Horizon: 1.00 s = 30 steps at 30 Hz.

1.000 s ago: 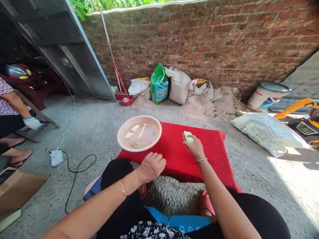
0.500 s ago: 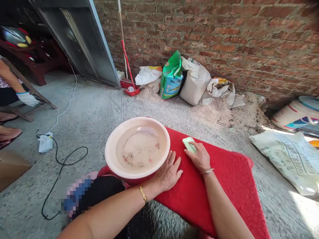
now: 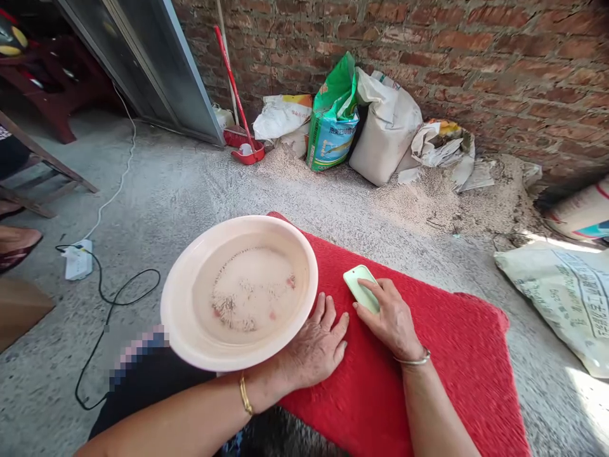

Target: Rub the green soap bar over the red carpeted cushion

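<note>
On the red cloth (image 3: 428, 349) my right hand (image 3: 387, 317) is closed round the edges of a pale green scrub brush (image 3: 362, 289). The brush lies flat side up, with a small hole at its far end; its underside is hidden. My left hand (image 3: 316, 346) rests flat, palm down, on the cloth with its fingers spread. Its back and wrist are close to the rim of a pale pink basin (image 3: 178, 298); whether they touch is unclear. The basin holds cloudy water with dark and reddish bits in it, and appears slightly tilted.
A black cable (image 3: 109, 311) and a white power strip (image 3: 78, 259) lie on the concrete at left. Along the brick wall stand a green bag (image 3: 333, 127), a white sack (image 3: 387, 127) and a red dustpan (image 3: 250, 154). Another person's foot (image 3: 19, 244) shows at left.
The basin sits farther left and nearer, and looks more tilted. My right hand keeps hold of the brush, while my left stays flat on the cloth. The view has shifted slightly.
</note>
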Tool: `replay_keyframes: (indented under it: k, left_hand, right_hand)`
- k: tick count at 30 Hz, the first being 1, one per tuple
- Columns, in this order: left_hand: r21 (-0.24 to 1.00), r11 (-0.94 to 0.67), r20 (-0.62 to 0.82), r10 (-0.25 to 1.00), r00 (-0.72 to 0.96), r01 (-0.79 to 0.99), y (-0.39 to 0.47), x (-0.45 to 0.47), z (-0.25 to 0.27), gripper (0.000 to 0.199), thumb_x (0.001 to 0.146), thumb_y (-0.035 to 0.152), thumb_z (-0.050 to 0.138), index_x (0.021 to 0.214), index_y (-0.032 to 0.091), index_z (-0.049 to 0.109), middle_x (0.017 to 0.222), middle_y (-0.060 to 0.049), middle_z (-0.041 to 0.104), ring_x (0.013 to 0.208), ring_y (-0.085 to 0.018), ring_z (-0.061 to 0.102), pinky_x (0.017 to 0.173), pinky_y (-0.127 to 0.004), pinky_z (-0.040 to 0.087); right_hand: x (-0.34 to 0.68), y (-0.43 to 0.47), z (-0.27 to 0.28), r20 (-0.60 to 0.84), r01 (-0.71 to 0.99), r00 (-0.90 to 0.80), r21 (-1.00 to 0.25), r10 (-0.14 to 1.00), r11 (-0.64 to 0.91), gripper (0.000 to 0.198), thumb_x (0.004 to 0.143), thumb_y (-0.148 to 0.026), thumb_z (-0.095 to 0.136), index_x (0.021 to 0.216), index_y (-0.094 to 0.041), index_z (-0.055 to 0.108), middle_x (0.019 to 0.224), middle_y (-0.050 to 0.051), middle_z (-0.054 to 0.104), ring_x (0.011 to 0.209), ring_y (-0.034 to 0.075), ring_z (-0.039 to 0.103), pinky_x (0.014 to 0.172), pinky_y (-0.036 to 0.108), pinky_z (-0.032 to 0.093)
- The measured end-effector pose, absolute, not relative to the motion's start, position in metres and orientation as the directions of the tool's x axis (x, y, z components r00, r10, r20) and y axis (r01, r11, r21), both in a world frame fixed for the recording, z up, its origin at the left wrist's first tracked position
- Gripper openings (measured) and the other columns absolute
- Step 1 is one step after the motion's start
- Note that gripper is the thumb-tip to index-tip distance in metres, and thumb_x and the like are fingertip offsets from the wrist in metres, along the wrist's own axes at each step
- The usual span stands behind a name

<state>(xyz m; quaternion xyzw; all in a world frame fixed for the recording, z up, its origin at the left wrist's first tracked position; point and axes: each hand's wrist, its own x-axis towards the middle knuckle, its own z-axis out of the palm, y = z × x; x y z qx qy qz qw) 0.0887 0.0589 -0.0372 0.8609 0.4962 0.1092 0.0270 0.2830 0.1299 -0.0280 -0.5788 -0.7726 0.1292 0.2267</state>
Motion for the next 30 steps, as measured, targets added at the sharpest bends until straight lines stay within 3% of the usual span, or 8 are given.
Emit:
replay_keyframes:
  k: [3, 13, 15, 18, 20, 22, 27, 30]
  left_hand:
    - [0.149, -0.512, 0.148, 0.857, 0.493, 0.846, 0.061, 0.089, -0.034, 0.050, 0.092, 0.042, 0.044, 0.136, 0.018, 0.048, 0.142, -0.020, 0.044, 0.136, -0.039, 0.033, 0.106, -0.057, 0.032]
    - [0.226, -0.480, 0.157, 0.877, 0.454, 0.848, 0.062, 0.092, -0.033, 0.048, 0.089, 0.039, 0.050, 0.134, 0.020, 0.050, 0.142, -0.018, 0.044, 0.136, -0.039, 0.033, 0.103, -0.057, 0.037]
    - [0.250, -0.472, 0.167, 0.881, 0.443, 0.845, 0.062, 0.093, -0.033, 0.048, 0.089, 0.039, 0.051, 0.134, 0.021, 0.050, 0.142, -0.017, 0.044, 0.136, -0.039, 0.033, 0.104, -0.056, 0.037]
    - [0.290, -0.434, 0.176, 0.900, 0.398, 0.853, 0.063, 0.093, -0.033, 0.052, 0.089, 0.039, 0.052, 0.136, 0.019, 0.046, 0.141, -0.017, 0.045, 0.136, -0.037, 0.035, 0.106, -0.054, 0.036]
    - [0.310, -0.406, 0.177, 0.913, 0.367, 0.860, 0.064, 0.094, -0.032, 0.053, 0.089, 0.039, 0.053, 0.137, 0.016, 0.045, 0.139, -0.018, 0.046, 0.134, -0.036, 0.038, 0.108, -0.053, 0.036]
    - [0.330, -0.394, 0.178, 0.918, 0.354, 0.858, 0.065, 0.094, -0.030, 0.051, 0.089, 0.037, 0.053, 0.135, 0.015, 0.046, 0.138, -0.018, 0.047, 0.133, -0.035, 0.040, 0.108, -0.052, 0.036]
    - [0.355, -0.411, 0.183, 0.912, 0.368, 0.840, 0.066, 0.093, -0.029, 0.047, 0.091, 0.037, 0.051, 0.133, 0.017, 0.048, 0.138, -0.018, 0.048, 0.134, -0.035, 0.039, 0.108, -0.053, 0.035]
    - [0.337, -0.425, 0.189, 0.905, 0.382, 0.840, 0.065, 0.093, -0.031, 0.047, 0.092, 0.038, 0.049, 0.134, 0.016, 0.047, 0.138, -0.018, 0.047, 0.134, -0.036, 0.037, 0.108, -0.054, 0.035]
  right_hand:
    - [0.277, 0.126, -0.027, 0.208, 0.864, -0.203, -0.422, 0.957, 0.276, 0.043, 0.080, -0.042, 0.058, 0.120, -0.027, 0.060, 0.108, 0.007, 0.055, 0.098, 0.022, 0.057, 0.078, 0.032, 0.049]
    - [0.302, 0.128, -0.018, 0.060, 0.910, 0.257, -0.352, 0.965, -0.220, 0.048, 0.077, -0.055, 0.055, 0.117, -0.029, 0.063, 0.103, 0.007, 0.055, 0.089, 0.025, 0.057, 0.067, 0.035, 0.044]
    - [0.296, 0.126, -0.018, 0.095, 0.888, 0.251, -0.418, 0.963, -0.190, 0.050, 0.076, -0.057, 0.056, 0.115, -0.026, 0.064, 0.102, 0.007, 0.055, 0.089, 0.024, 0.057, 0.068, 0.036, 0.045]
    - [0.274, 0.121, -0.021, 0.141, 0.846, 0.060, -0.532, 0.988, 0.025, 0.049, 0.076, -0.056, 0.058, 0.114, -0.026, 0.064, 0.102, 0.007, 0.055, 0.091, 0.022, 0.057, 0.074, 0.033, 0.046]
    - [0.265, 0.118, -0.022, 0.126, 0.840, -0.043, -0.532, 0.991, 0.104, 0.046, 0.078, -0.053, 0.058, 0.116, -0.028, 0.063, 0.103, 0.006, 0.055, 0.093, 0.021, 0.057, 0.075, 0.032, 0.046]
    - [0.268, 0.118, -0.023, 0.091, 0.872, -0.022, -0.486, 0.996, 0.064, 0.043, 0.078, -0.051, 0.057, 0.115, -0.030, 0.064, 0.104, 0.005, 0.056, 0.093, 0.021, 0.058, 0.072, 0.032, 0.046]
    - [0.305, 0.125, -0.021, 0.093, 0.891, 0.266, -0.403, 0.959, -0.208, 0.047, 0.076, -0.057, 0.056, 0.111, -0.029, 0.066, 0.101, 0.006, 0.056, 0.089, 0.024, 0.058, 0.068, 0.034, 0.044]
    - [0.301, 0.124, -0.021, 0.157, 0.863, 0.240, -0.485, 0.958, -0.137, 0.048, 0.075, -0.058, 0.057, 0.109, -0.026, 0.066, 0.101, 0.007, 0.057, 0.090, 0.023, 0.057, 0.070, 0.034, 0.045]
